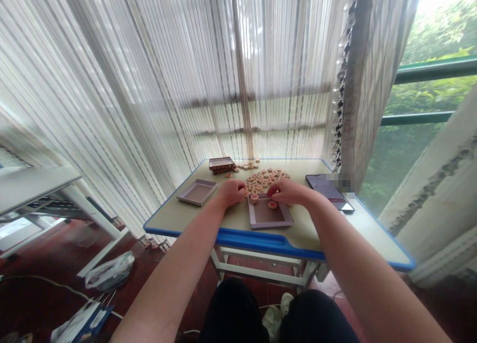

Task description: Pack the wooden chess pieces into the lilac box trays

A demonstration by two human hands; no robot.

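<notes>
I sit with both hands over the surface (167, 218), which is pale and edged in blue. My left hand (234, 191) is curled at the left side of a pile of round game pieces (274, 175), its fingertips beside the nearest ones; I cannot tell whether it grips one. My right hand (285, 190) is bent over the far right part of a shallow open box (272, 225), thumb and fingers drawn together near its back rim; whether anything is pinched between them I cannot tell.

Two pieces with red marks are at this box: one piece (272, 205) lies inside, just below my right hand, and another piece (254, 198) is at the back left corner, in or on the rim, I cannot tell which. The pile spreads behind the box, between and beyond my hands.

To the left of my left hand lies a second shallow box (197, 192), open side up. Farther back is a small stack of dark boxes (222, 165), with a few loose pieces (246, 167) scattered to its right. A phone (330, 191) lies near the right edge. Beyond the surface hangs a striped sheer curtain (167, 60).
</notes>
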